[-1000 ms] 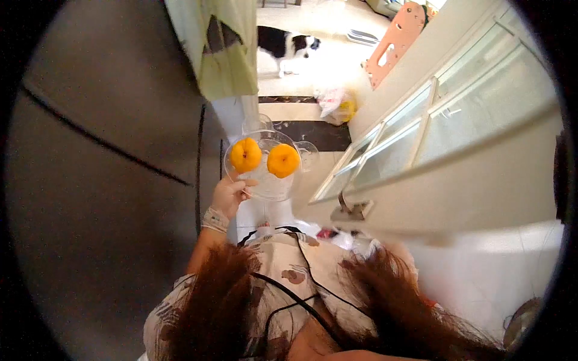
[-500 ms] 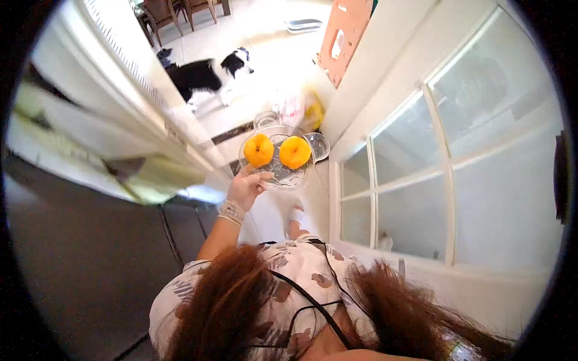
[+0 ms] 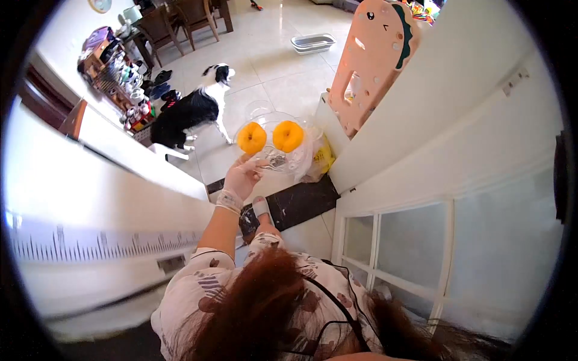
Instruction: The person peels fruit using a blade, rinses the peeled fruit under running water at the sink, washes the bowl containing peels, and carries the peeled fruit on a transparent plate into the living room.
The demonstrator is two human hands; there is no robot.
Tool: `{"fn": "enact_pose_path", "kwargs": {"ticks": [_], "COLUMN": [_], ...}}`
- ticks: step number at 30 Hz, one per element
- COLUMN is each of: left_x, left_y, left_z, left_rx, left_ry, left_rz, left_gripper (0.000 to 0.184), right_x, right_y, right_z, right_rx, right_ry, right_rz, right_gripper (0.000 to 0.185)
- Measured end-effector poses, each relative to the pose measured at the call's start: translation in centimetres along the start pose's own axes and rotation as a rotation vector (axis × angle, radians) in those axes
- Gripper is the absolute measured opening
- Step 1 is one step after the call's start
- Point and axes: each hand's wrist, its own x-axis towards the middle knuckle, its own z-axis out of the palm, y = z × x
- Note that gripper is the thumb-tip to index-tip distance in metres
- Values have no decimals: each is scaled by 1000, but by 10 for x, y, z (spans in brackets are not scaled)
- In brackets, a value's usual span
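My left hand [image 3: 242, 179], in what looks like a thin see-through glove, grips the near edge of a clear plate [image 3: 276, 161]. The fingers are closed on its rim, thumb uppermost. Two round yellow peaches rest on the plate side by side: a left peach [image 3: 251, 138] just beyond my fingertips and a right peach [image 3: 288, 136]. The plate is held out ahead of my body, above the doorway floor. My right hand is out of the picture.
A black-and-white dog [image 3: 192, 111] stands ahead on the left. A dark threshold [image 3: 301, 201] crosses the doorway. A plastic bag [image 3: 316, 159] sits by the right door frame, near a pink dinosaur-shaped board [image 3: 367, 66]. A glass-paned door [image 3: 415, 259] flanks me on the right.
I have moved forward to the doorway with the plate still in my left hand. More of the room ahead shows, and the dog has turned and now appears lower and further left.
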Motion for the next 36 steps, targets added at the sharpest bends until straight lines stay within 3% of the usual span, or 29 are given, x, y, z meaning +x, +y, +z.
{"fn": "enact_pose_path", "kwargs": {"ticks": [15, 24, 27, 29, 32, 33, 34, 35, 36], "left_x": [251, 376, 434, 438, 504, 523, 545, 564, 564], "left_y": [243, 374, 425, 469, 504, 513, 521, 531, 568], "left_z": [-60, -117, -117, -119, -115, -115, -118, -115, -127], "left_rx": [69, 58, 34, 59, -1, -10, 5, -6, -41], "left_ry": [76, 125, 152, 184, 228, 212, 214, 221, 211], "left_rz": [67, 165, 197, 222, 245, 254, 262, 270, 276], "left_gripper": [41, 41, 44, 43, 39, 35, 35, 35, 35], "right_x": [134, 273, 331, 349, 416, 467, 481, 525, 520], "right_y": [-409, -601, -682, -746, -862, -885, -936, -970, -1024], "right_z": [-89, -149, -195, -220, -274, -288, -307, -326, -341], "right_rx": [58, -323, -623, -975, -1497, -1439, -1225, -1277, -1278], "right_ry": [-29, -134, -142, -42, 363, 329, 496, 518, 523], "right_rz": [-122, -239, -424, -660, -930, -1132, -1003, -1264, -1208], "right_gripper": [17, 18, 19, 19, 19, 11, 10, 9, 13]}}
